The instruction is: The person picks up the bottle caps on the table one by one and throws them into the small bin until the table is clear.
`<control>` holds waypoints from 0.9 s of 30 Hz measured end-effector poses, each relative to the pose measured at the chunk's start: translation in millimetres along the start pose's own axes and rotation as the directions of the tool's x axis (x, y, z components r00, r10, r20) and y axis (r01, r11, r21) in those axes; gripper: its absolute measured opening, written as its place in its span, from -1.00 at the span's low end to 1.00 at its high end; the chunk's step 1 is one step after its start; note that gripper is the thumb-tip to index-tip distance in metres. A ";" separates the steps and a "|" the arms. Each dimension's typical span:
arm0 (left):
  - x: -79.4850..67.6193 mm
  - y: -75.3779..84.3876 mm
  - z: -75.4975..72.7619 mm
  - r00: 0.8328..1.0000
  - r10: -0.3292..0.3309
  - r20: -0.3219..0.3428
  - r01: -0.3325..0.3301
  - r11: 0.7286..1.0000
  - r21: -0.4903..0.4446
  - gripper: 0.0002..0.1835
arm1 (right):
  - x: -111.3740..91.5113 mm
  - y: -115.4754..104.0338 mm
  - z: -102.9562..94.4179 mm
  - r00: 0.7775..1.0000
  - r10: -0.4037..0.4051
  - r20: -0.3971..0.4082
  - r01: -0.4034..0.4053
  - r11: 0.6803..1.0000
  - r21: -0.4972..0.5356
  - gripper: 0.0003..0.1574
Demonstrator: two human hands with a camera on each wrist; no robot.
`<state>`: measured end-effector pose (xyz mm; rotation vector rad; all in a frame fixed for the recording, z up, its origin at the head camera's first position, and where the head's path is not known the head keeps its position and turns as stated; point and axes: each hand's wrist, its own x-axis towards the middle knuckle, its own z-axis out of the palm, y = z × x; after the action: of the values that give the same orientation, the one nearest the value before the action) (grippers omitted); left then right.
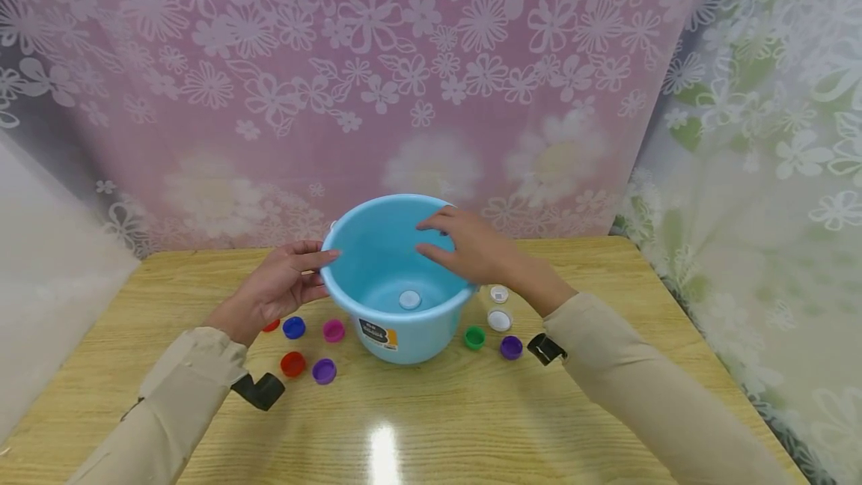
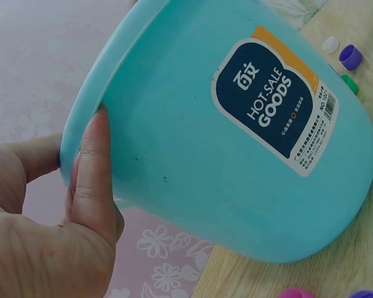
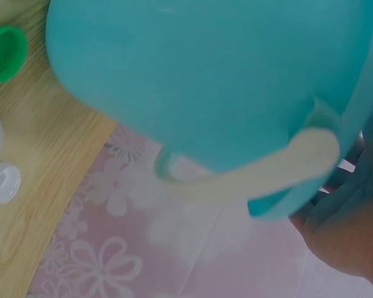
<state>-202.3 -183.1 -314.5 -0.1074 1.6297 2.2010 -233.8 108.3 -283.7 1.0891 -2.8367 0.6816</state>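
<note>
A light blue bucket [image 1: 397,328] stands upright on the table, with a dark label [image 2: 273,99] on its front. At its left rim my left hand [image 1: 286,279] pinches the edge, thumb over the top and fingers against the outside. Over the right side of the opening hovers my right hand [image 1: 474,249], thumb and fingers apart and holding nothing. On the bucket's floor lies a small white round piece [image 1: 410,299], like a bottle cap. The bucket's pale handle [image 3: 255,174] hangs on its outer side in the right wrist view.
Left of the bucket lie bottle caps: blue [image 1: 294,328], pink [image 1: 333,331], purple [image 1: 324,371] and red [image 1: 292,364], another red partly hidden by the left wrist. To the right are green [image 1: 474,337], purple [image 1: 511,347] and white caps [image 1: 500,319]. A flowered curtain [image 1: 404,96] hangs behind.
</note>
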 end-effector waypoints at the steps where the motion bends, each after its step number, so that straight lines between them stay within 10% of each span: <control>1: 0.2 -0.2 0.4 1.000 -0.001 -0.001 0.001 1.000 -0.001 -0.62 | -2.1 2.1 -1.6 1.000 0.004 -0.002 -0.004 1.000 0.012 -0.47; 13: 0.5 -0.3 0.6 1.000 -0.007 0.004 0.007 1.000 -0.014 -0.61 | -33.0 36.6 -26.7 0.980 -0.054 -0.193 0.067 0.996 0.062 -0.55; 27: 0.6 -0.8 -0.5 1.000 0.003 0.017 -0.003 1.000 -0.017 -0.58 | -98.3 98.7 -37.6 0.986 0.080 -0.148 -0.082 0.997 -0.006 -0.50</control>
<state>-202.6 -183.2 -315.5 -0.0908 1.6034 2.2121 -227.9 250.8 -305.7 0.8852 -2.7673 0.7176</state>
